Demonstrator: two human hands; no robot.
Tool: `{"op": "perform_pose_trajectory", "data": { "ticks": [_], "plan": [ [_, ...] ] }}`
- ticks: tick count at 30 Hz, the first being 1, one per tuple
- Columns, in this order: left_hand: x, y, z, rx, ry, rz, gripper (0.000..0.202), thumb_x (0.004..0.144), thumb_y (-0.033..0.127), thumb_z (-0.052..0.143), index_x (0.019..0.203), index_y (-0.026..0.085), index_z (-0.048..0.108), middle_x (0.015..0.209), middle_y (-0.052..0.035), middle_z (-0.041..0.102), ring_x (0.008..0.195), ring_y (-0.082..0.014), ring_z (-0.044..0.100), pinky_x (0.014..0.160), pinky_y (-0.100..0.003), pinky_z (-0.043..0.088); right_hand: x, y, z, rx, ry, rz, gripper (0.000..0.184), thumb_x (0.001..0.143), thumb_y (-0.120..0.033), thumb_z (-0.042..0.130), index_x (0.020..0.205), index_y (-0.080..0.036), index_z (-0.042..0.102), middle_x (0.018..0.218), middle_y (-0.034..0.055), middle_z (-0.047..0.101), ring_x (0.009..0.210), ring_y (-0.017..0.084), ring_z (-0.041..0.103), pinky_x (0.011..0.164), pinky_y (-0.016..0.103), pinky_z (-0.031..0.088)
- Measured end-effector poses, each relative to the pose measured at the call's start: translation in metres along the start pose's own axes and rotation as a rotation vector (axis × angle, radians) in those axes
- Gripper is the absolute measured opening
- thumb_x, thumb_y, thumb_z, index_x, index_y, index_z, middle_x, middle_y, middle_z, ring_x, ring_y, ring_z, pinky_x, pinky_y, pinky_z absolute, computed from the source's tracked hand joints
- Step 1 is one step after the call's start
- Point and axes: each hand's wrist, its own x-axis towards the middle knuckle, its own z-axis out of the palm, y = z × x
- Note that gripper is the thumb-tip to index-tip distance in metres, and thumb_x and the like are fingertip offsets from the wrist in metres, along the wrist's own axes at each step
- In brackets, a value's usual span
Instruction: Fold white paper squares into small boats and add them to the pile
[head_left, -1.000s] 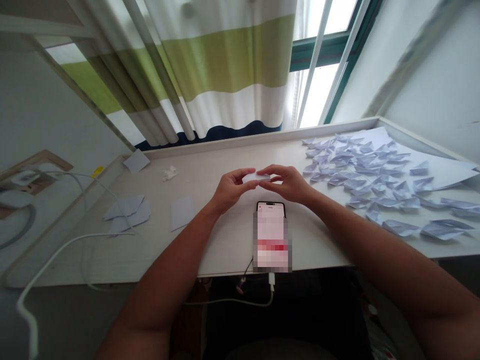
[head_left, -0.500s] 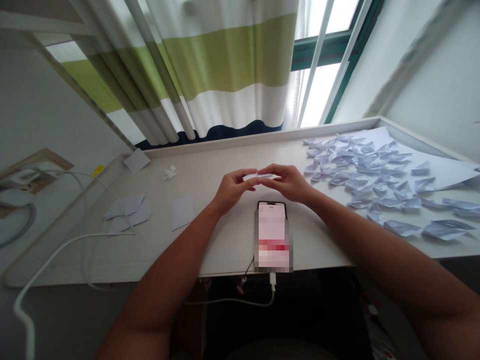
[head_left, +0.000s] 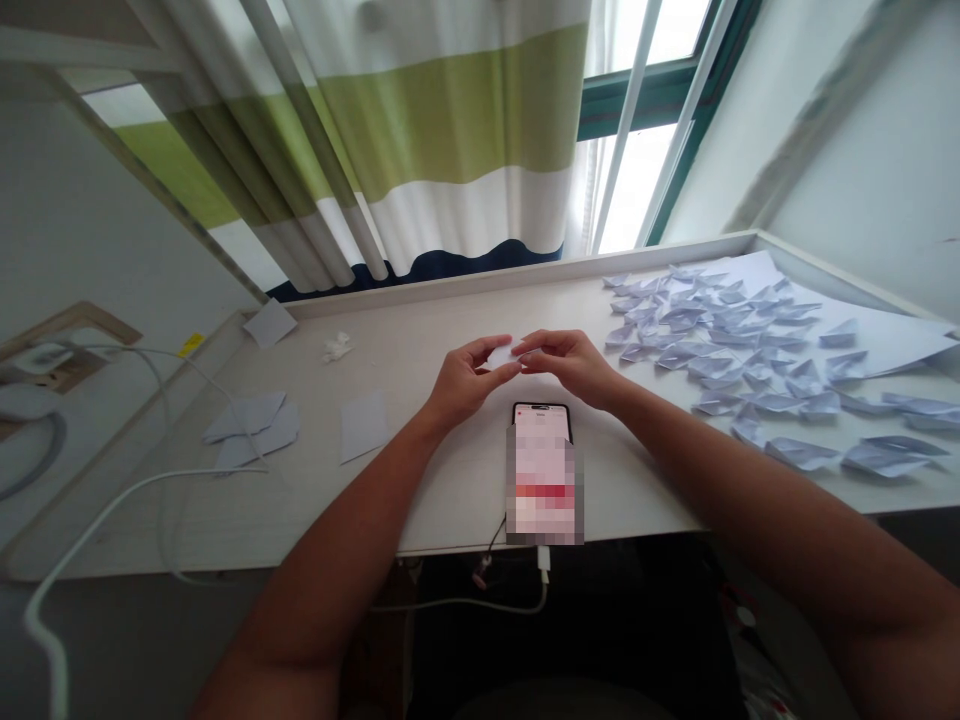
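I see a white cable (head_left: 544, 562) running into a phone (head_left: 541, 430) at the near edge of the worktop (head_left: 442, 500). Just beyond, the left hand (head_left: 461, 382) and right hand (head_left: 576, 364) pinch 1 small white paper (head_left: 500, 356) between them. Folded papers (head_left: 720, 348) crowd the right side; behind hangs a striped curtain (head_left: 457, 130).

Passable over bare desktop (head_left: 442, 320) beyond left hand (head_left: 461, 382) and right hand (head_left: 574, 365), up to back ledge (head_left: 450, 284). Blocked rightward by crowded folded papers (head_left: 731, 328). Obstructed between forearms (head_left: 367, 500) by 1 phone (head_left: 541, 440). Crossed at far left by white cable (head_left: 58, 690).
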Motion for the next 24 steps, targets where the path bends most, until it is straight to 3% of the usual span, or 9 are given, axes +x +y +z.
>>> {"op": "perform_pose_trajectory", "data": {
  "ticks": [5,13,19,24],
  "plan": [
    [-0.0015,0.0029,-0.0007,0.035,-0.02,0.017,0.061,0.076,0.04,0.097,0.13,0.016,0.08,0.126,-0.0135,0.082,0.11,-0.0288,0.078,0.094,-0.042,0.066,0.0004,-0.0008,-0.0002,0.017,0.028,-0.005,0.025,0.078,-0.045,0.094,0.09,-0.024,0.087,0.094,0.0042,0.082,0.089,0.021,0.075,0.091,0.043,0.064],
    [-0.0013,0.0076,0.002,-0.054,-0.003,-0.004,0.048,0.081,0.044,0.092,0.119,0.016,0.083,0.12,-0.0128,0.083,0.106,-0.0267,0.078,0.081,-0.036,0.066,0.0003,-0.0018,0.0008,-0.108,0.11,-0.135,0.036,0.075,-0.056,0.097,0.084,-0.024,0.084,0.093,0.0057,0.081,0.09,0.024,0.075,0.084,0.042,0.064],
    [0.001,0.0036,0.0026,-0.036,0.068,0.062,0.046,0.082,0.061,0.09,0.092,0.017,0.083,0.088,-0.0064,0.082,0.083,-0.0198,0.075,0.074,-0.033,0.064,0.0005,-0.0011,0.0021,-0.101,0.148,-0.104,0.041,0.073,-0.059,0.098,0.081,-0.022,0.083,0.087,0.0056,0.08,0.082,0.022,0.073,0.08,0.04,0.064],
    [0.0016,0.0028,0.0028,0.014,0.09,0.101,0.047,0.083,0.062,0.089,0.092,0.017,0.078,0.083,-0.0053,0.08,0.075,-0.0181,0.074,0.072,-0.031,0.062,0.0017,0.002,0.0036,-0.045,0.163,-0.073,0.043,0.071,-0.059,0.099,0.08,-0.02,0.082,0.08,0.0052,0.08,0.073,0.02,0.071,0.072,0.038,0.061]
  ]
}}
